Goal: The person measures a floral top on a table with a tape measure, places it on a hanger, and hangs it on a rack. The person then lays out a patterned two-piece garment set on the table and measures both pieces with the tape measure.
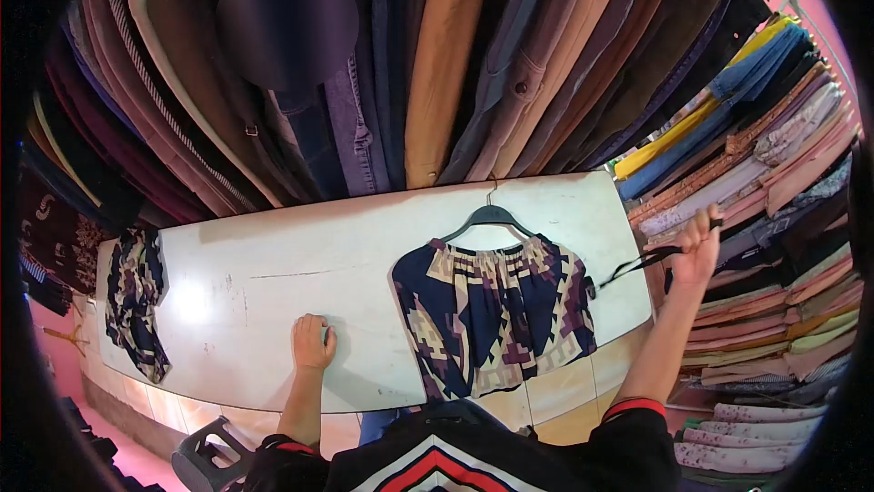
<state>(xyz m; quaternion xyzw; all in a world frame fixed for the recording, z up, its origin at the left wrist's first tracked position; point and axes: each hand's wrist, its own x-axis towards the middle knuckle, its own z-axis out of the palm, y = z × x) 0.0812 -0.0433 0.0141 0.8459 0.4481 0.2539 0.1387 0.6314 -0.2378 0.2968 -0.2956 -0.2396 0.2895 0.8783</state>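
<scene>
In the head view, you have a blouse [499, 310] lying on the right half of the smooth white tabletop [259, 287], its soft cloth printed in stepped blocks of navy, cream and purple, the neckline gathered into fine pleats. A dark curved hanger [492, 215] with a thin metal hook sits at that neckline. Your right hand [696, 251] is raised beside the blouse, fingers closed round a narrow black strap [645, 263] that slants down towards the sleeve. Your left hand [312, 344] rests on the tabletop, fingers bent close together; whether they hold anything, you cannot tell. A crumpled patterned cloth [135, 301] lies at the left end, hanging trousers [446, 64] crowd the far edge, and more garments [774, 301] line the right side
</scene>
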